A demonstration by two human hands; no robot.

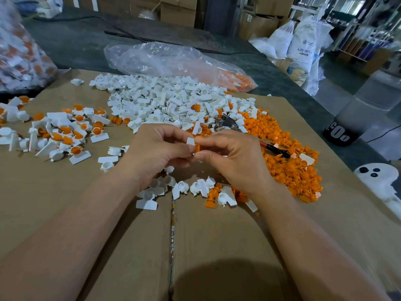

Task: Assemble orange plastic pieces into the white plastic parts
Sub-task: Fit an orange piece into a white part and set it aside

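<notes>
Left hand (pixel 156 148) pinching white part (pixel 191 141), right hand (pixel 230 155) pinching orange piece (pixel 197 148); piece standing upright, touching part's right side, both hovering mid-scene above counter (pixel 65 192), fingertips meeting

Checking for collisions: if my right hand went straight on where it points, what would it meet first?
Likely the left hand opposite, across the small orange plastic piece and white plastic part pinched between them.

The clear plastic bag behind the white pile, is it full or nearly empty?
Nearly empty: the clear plastic bag lies collapsed, with orange pieces only at its right end.
</notes>
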